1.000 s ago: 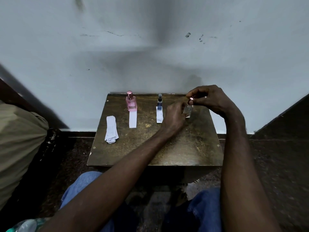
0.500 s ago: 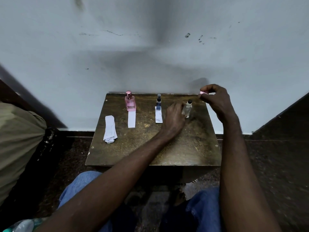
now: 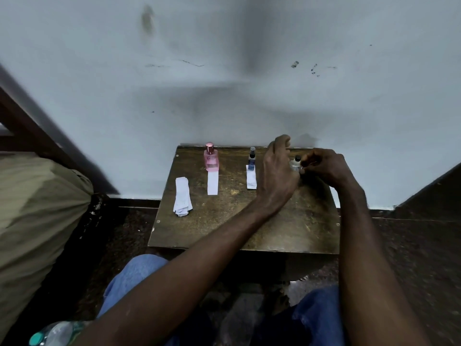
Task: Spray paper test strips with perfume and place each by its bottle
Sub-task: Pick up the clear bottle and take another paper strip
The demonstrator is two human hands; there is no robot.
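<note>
Clear bottle [image 3: 296, 163] with a dark nozzle stands upright on the counter [image 3: 249, 228] between the two grips. Only its top and a sliver of glass show. The left grip [image 3: 277, 176] stands on edge just to its left, back toward us, fingers raised. It hides most of the glass, so I cannot tell whether it holds the bottle or merely stands beside it. The right grip [image 3: 324, 167] sits on the other side, fingers curled in toward the nozzle. Whether they pinch something small or press the bottle itself cannot be made out.

Just left of the left grip stands a blue bottle [image 3: 252, 158], with the near strip [image 3: 251, 179] lying in front of it. Farther left is a pink bottle [image 3: 211, 157] with the far strip [image 3: 212, 183], and farthest left lies a pile [image 3: 182, 199] of spare strips. I see no strip by the clear bottle, though the grips hide that spot.

The risks, as I judge them:
- **Tipping:** the clear bottle looks small and light, and both grips crowd it, so a careless nudge could tip it.
- **The reach:** a fresh strip must come from the pile, so the left grip has to cross both other bottles. A low sweep could topple the blue bottle or drag the near strip away from it.
- **Stray mist:** a spray aimed leftward could land on the near strip and muddle its scent.
</note>
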